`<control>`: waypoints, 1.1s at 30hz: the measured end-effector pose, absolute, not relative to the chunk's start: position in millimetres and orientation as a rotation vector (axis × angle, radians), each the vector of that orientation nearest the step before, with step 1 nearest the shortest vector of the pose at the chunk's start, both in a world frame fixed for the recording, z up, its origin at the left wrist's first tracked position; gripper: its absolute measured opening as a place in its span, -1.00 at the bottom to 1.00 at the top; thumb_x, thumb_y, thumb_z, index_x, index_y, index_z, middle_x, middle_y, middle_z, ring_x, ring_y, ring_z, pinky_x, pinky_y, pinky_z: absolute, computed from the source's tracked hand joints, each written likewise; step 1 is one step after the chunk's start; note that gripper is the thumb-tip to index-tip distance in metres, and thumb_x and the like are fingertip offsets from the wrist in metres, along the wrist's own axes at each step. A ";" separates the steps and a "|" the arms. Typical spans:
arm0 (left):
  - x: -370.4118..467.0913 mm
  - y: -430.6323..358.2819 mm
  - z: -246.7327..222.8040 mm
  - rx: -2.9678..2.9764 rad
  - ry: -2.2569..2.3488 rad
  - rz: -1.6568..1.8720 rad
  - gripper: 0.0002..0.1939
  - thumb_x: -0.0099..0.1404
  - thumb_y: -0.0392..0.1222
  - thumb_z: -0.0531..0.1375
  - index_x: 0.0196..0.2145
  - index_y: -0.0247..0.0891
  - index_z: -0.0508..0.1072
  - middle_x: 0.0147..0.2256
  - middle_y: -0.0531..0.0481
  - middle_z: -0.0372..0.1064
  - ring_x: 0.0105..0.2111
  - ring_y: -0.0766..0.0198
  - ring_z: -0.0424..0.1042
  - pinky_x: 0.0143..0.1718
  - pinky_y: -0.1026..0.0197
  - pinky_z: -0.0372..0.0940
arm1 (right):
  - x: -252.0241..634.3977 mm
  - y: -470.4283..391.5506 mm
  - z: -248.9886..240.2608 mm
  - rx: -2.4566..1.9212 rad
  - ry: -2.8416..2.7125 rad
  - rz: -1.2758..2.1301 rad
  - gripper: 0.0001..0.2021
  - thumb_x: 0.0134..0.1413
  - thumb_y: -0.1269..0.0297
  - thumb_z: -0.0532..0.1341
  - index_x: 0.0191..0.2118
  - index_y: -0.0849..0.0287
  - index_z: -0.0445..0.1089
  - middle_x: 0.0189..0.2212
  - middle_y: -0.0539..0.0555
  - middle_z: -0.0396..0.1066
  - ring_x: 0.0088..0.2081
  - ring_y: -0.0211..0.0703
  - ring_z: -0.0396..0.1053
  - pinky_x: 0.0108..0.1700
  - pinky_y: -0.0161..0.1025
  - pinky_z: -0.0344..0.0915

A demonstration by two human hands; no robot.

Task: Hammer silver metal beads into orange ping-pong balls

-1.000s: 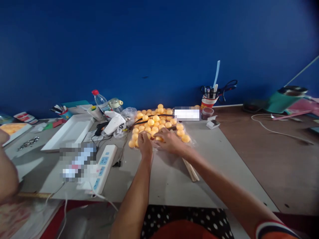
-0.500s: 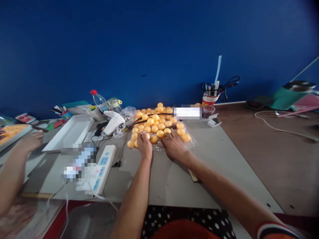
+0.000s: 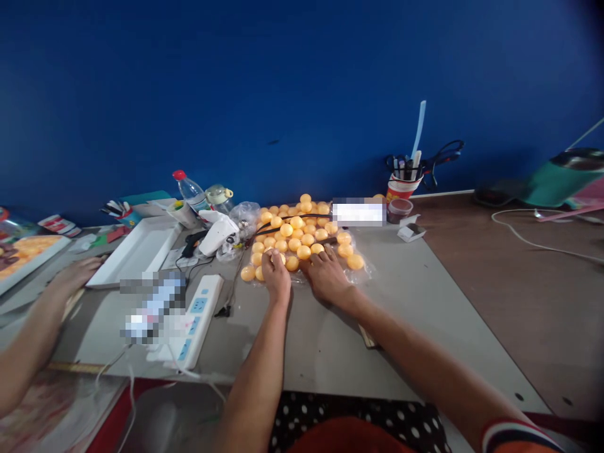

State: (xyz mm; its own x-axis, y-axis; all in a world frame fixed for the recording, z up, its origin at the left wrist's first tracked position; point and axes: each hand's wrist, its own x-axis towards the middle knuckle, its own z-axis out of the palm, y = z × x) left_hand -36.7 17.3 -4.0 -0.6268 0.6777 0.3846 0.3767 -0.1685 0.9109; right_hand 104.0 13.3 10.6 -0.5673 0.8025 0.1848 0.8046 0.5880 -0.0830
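Many orange balls point(image 3: 307, 239), like table tennis balls, lie close together on clear plastic point(image 3: 368, 272) on the grey table mat. At their near edge my left hand point(image 3: 276, 275) is closed, thumb and fingers drawn together against a ball point(image 3: 282, 258) that shows beside the thumb. My right hand point(image 3: 326, 277) rests among the front balls to the right, its fingers bent downward; what they hold, if anything, is hidden. Just beyond those fingers is a small dark strip point(image 3: 330, 241). A black strap point(image 3: 271, 228) crosses the balls farther back.
A power strip point(image 3: 202, 314), cables and a white tray point(image 3: 136, 255) are on the left. Another person's hand point(image 3: 78, 274) is beside that tray. Behind stand a bottle point(image 3: 189, 192) and a jar point(image 3: 219, 198); a cup of tools point(image 3: 403, 187) stands back right.
The other person's hand has moved right, toward the white tray. My hands stay at the front balls with little visible movement. The view has shifted slightly.
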 end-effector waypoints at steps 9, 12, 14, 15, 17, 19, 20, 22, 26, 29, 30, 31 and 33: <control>-36.4 17.5 -8.4 1.268 1.807 1.811 -0.70 0.38 0.04 0.00 -0.43 -0.16 0.27 -0.46 -0.02 0.36 -0.42 0.23 0.37 -0.32 0.21 0.29 | 111.4 11.2 4.7 -1.324 -2.517 -0.019 -0.68 0.31 0.38 0.01 0.01 0.21 0.45 -0.12 0.26 0.40 -0.02 0.12 0.27 0.30 0.14 -0.12; -36.6 17.8 -9.8 1.329 1.798 1.781 -0.69 0.37 0.05 0.01 -0.43 -0.17 0.28 -0.44 -0.04 0.38 -0.41 0.22 0.37 -0.29 0.19 0.30 | 111.9 10.6 4.6 -1.292 -2.472 -0.023 -0.70 0.30 0.38 0.03 -0.02 0.20 0.47 -0.15 0.24 0.40 -0.03 0.11 0.27 0.30 0.12 -0.08; -37.2 17.8 -9.6 1.332 1.837 1.783 -0.68 0.37 0.06 0.01 -0.44 -0.17 0.28 -0.46 -0.03 0.36 -0.43 0.22 0.34 -0.32 0.20 0.28 | 112.2 10.1 5.0 -1.267 -2.418 -0.019 -0.72 0.28 0.38 0.05 -0.03 0.21 0.47 -0.13 0.24 0.40 -0.01 0.11 0.25 0.28 0.10 -0.04; -37.5 17.7 -9.0 1.313 1.855 1.790 -0.68 0.36 0.06 0.02 -0.45 -0.17 0.28 -0.48 -0.02 0.34 -0.44 0.23 0.32 -0.34 0.20 0.27 | 112.4 9.7 5.3 -1.249 -2.391 -0.014 -0.72 0.28 0.37 0.06 -0.02 0.22 0.46 -0.11 0.25 0.40 0.00 0.11 0.25 0.27 0.10 -0.02; -37.7 17.3 -6.9 1.245 1.873 1.819 -0.66 0.36 0.08 0.01 -0.46 -0.17 0.28 -0.50 0.00 0.31 -0.46 0.24 0.30 -0.37 0.22 0.25 | 112.9 8.6 5.9 -1.191 -2.365 0.003 -0.70 0.27 0.36 0.08 0.03 0.23 0.43 -0.03 0.26 0.38 0.03 0.12 0.23 0.25 0.09 0.03; -37.6 16.8 -4.3 1.199 1.870 1.871 -0.65 0.35 0.10 0.01 -0.46 -0.17 0.29 -0.49 -0.01 0.33 -0.44 0.24 0.32 -0.35 0.22 0.26 | 113.1 7.2 6.8 -1.101 -2.398 0.021 -0.67 0.26 0.34 0.10 0.09 0.21 0.40 0.07 0.26 0.34 0.08 0.13 0.20 0.21 0.08 0.08; -37.5 16.5 -3.2 1.192 1.863 1.904 -0.65 0.35 0.10 0.01 -0.45 -0.17 0.30 -0.47 -0.02 0.34 -0.42 0.23 0.34 -0.33 0.22 0.27 | 113.0 6.4 7.2 -1.056 -2.428 0.027 -0.66 0.26 0.33 0.11 0.11 0.19 0.39 0.11 0.25 0.32 0.11 0.13 0.18 0.20 0.06 0.10; -37.5 16.4 -2.0 1.192 1.843 1.960 -0.66 0.36 0.09 0.01 -0.42 -0.19 0.33 -0.43 -0.04 0.37 -0.39 0.22 0.37 -0.30 0.21 0.29 | 112.5 5.5 7.4 -0.989 -2.488 0.033 -0.66 0.28 0.33 0.10 0.12 0.14 0.37 0.15 0.21 0.30 0.17 0.14 0.13 0.21 0.05 0.10; -40.0 19.1 -5.1 1.122 1.726 2.015 -0.65 0.37 0.09 -0.02 -0.35 -0.20 0.34 -0.40 -0.02 0.38 -0.45 0.25 0.41 -0.32 0.19 0.33 | 111.0 6.9 3.6 -1.051 -2.465 0.020 -0.65 0.30 0.36 0.06 0.14 0.20 0.35 0.11 0.26 0.32 0.21 0.15 0.10 0.24 0.06 0.06; -43.0 21.6 -9.4 1.090 1.698 2.017 -0.64 0.38 0.10 -0.03 -0.35 -0.21 0.34 -0.43 0.00 0.37 -0.49 0.26 0.41 -0.35 0.19 0.34 | 111.3 9.4 -0.3 -1.125 -2.379 0.011 -0.63 0.26 0.39 0.07 0.15 0.28 0.33 0.12 0.34 0.29 0.21 0.17 0.09 0.23 0.08 0.07; -43.9 22.1 -10.6 1.095 1.713 2.011 -0.64 0.38 0.10 -0.03 -0.35 -0.21 0.34 -0.43 0.00 0.38 -0.48 0.25 0.42 -0.35 0.19 0.33 | 111.9 9.8 -0.7 -1.130 -2.352 0.006 -0.61 0.23 0.41 0.09 0.15 0.30 0.33 0.13 0.37 0.27 0.21 0.18 0.09 0.22 0.09 0.07; -44.6 22.3 -11.4 1.108 1.736 2.008 -0.64 0.38 0.10 -0.03 -0.36 -0.21 0.34 -0.43 -0.01 0.38 -0.46 0.25 0.42 -0.34 0.19 0.33 | 112.7 9.8 -0.3 -1.126 -2.327 0.001 -0.60 0.20 0.41 0.11 0.15 0.32 0.33 0.14 0.38 0.25 0.20 0.19 0.10 0.21 0.10 0.07; -45.4 22.1 -12.2 1.164 1.794 1.997 -0.63 0.39 0.09 -0.05 -0.37 -0.21 0.35 -0.41 -0.03 0.40 -0.41 0.23 0.43 -0.31 0.19 0.34 | 114.3 8.4 2.6 -1.081 -2.310 0.011 -0.61 0.19 0.40 0.11 0.12 0.30 0.35 0.13 0.37 0.28 0.15 0.17 0.16 0.17 0.07 0.12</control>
State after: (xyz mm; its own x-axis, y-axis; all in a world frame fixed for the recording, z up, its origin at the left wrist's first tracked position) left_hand -45.4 22.1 -12.2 -0.6640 0.6284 0.4053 0.3360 -0.2335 0.9125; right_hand 114.3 8.4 2.6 -0.5017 0.7052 0.5010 0.7002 0.6711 -0.2435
